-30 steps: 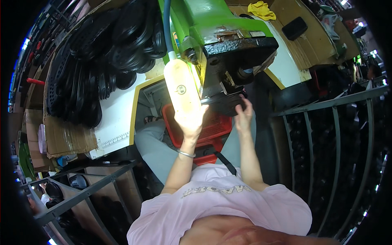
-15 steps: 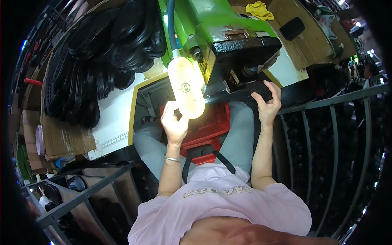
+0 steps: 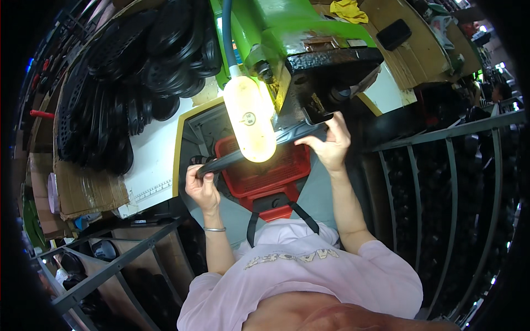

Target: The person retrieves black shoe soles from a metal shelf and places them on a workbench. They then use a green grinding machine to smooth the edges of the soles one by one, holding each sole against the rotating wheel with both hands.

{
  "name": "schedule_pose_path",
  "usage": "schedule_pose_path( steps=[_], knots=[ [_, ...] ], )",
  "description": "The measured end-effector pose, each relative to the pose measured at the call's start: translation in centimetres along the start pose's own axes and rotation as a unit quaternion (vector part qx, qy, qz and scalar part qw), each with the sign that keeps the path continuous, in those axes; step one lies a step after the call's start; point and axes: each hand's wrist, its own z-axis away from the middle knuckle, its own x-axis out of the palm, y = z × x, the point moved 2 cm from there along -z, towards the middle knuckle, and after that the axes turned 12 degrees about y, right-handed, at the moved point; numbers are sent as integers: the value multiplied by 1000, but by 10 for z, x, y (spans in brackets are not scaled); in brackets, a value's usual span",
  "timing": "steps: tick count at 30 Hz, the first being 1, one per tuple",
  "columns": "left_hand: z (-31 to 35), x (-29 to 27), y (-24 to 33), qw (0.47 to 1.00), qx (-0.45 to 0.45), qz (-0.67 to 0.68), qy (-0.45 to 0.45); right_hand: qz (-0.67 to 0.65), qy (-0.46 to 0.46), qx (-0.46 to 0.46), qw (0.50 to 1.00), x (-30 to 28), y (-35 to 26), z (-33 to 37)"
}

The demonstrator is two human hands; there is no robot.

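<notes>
A long black shoe sole point(image 3: 221, 161), seen nearly edge-on, slants across in front of me, lower at its left end. My left hand point(image 3: 203, 190) pinches that left end between thumb and fingers. Toward the other end, my right hand point(image 3: 331, 146) grips the sole with the thumb on the near side and the fingers beyond. A lit lamp point(image 3: 248, 118) on a blue flexible neck hides the sole's middle. The sole's right part lies close under the black head point(image 3: 331, 69) of a green machine point(image 3: 309, 27); whether they touch I cannot tell.
Black soles point(image 3: 116, 99) are piled in a cardboard box point(image 3: 94, 190) on the left of the white table point(image 3: 149, 171). A red basket point(image 3: 265, 176) sits between my knees. Metal rails point(image 3: 452, 135) stand at the right, a rack point(image 3: 110, 267) at the lower left.
The sole has come out leftward from under the machine head and now spans over the basket. Both hands have moved left, the left one also nearer to me.
</notes>
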Motion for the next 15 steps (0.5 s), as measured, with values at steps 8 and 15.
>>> schedule_pose_path(
  steps=[8,15],
  knots=[
    [5,-68,-38,997,-38,-73,9,-61,27,104,992,47,6,51],
    [19,-31,-69,977,-48,-193,-84,-47,-37,96,994,2,-33,32]
  ],
)
